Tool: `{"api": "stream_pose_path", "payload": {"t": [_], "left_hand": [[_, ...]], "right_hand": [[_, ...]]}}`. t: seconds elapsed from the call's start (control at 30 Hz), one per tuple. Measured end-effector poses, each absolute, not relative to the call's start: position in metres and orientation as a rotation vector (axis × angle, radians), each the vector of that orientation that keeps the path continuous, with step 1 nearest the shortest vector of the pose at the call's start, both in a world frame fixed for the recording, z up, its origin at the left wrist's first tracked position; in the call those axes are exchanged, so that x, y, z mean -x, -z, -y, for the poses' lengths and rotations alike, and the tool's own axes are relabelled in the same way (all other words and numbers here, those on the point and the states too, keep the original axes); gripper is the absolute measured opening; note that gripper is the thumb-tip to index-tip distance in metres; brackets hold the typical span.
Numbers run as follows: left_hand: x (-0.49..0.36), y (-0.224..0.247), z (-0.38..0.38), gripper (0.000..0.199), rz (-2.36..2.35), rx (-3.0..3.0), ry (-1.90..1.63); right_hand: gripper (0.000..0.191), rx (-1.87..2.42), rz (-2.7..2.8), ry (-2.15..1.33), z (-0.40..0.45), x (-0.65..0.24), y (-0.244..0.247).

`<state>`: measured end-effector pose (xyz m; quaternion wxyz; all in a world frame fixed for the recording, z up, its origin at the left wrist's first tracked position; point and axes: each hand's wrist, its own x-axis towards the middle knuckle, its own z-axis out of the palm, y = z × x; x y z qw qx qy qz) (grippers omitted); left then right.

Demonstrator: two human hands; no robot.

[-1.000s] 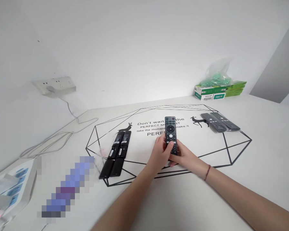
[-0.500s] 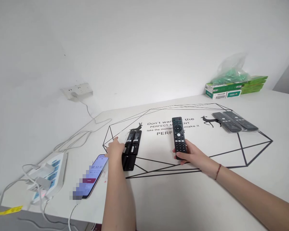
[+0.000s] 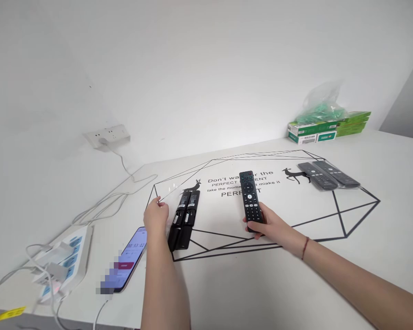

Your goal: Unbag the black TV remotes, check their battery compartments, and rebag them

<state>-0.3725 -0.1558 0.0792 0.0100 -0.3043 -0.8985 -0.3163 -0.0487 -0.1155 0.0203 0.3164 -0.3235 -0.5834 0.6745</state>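
My right hand grips the lower end of a black remote control, held button side up and tilted above the table. To the left, my left hand is closed, its fingertips pinching what looks like a thin clear plastic bag, mostly visible by its glints. Just right of that hand, two black remotes lie face down side by side with their battery compartments uncovered. Loose black battery covers lie at their near ends.
Two remotes in clear wrapping rest at the right. Green-and-white boxes under a plastic bag stand by the wall. A phone with a running timer, a power strip and loose cables occupy the left side.
My left hand has shifted slightly left, away from the face-down remotes, with the clear plastic now showing beside its fingers. The right hand still holds its remote. The view has turned slightly.
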Motion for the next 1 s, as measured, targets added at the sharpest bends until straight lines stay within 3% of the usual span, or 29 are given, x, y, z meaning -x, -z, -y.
{"api": "stream_pose_path", "payload": {"t": [0.1,0.3,0.47,0.6,1.0], "left_hand": [[0.363,-0.089,0.156,0.042,2.593,0.899,1.259],[0.33,-0.096,0.14,0.031,2.264,0.753,2.497],[0.309,-0.098,0.135,0.017,2.027,0.692,3.02],[0.3,-0.097,0.134,0.008,1.912,0.693,3.245],[0.297,-0.094,0.13,0.012,1.709,0.432,3.464]], "right_hand": [[0.03,0.839,1.542,-1.782,0.116,0.048,-0.019],[0.027,0.871,1.533,-1.813,0.121,0.05,-0.02],[0.023,0.961,1.602,-1.731,0.127,0.051,-0.024],[0.02,0.995,1.645,-1.68,0.128,0.05,-0.025],[0.016,0.974,1.609,-1.668,0.129,0.052,-0.027]]}}
